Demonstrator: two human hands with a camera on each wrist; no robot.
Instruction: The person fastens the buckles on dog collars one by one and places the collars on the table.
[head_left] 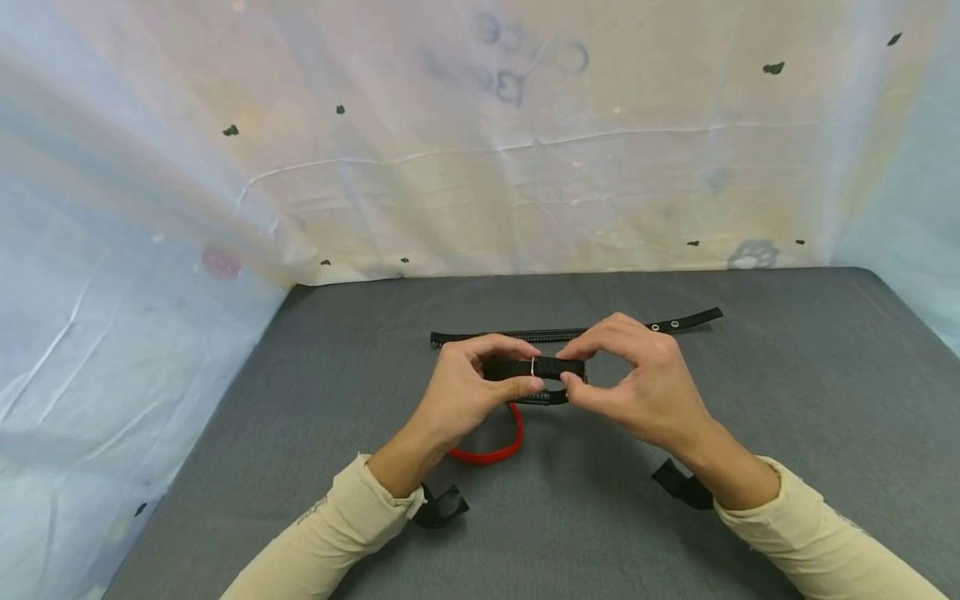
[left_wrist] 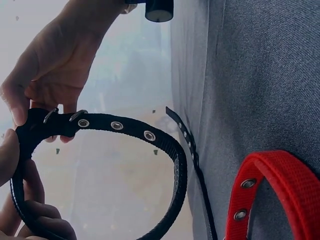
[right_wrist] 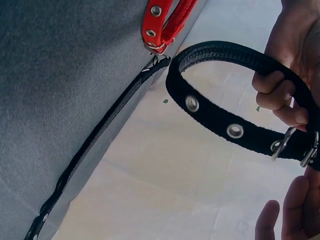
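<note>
Squarely between the left hand (head_left: 467, 390) and the right hand (head_left: 647, 379), both pinching it and neither clearly nearer, the looped black collar (head_left: 557, 367) runs crosswise from one to the other, its metal loop (head_left: 533, 367) toward the left hand's side.

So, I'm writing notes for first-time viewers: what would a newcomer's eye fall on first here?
Probably the red collar, the most vivid thing on the grey table, partly hidden by the left hand in the head view. Next might come the black collar, held up between that hand and the right hand. Beyond the hands, a black strap lies stretched out on the table.
</note>
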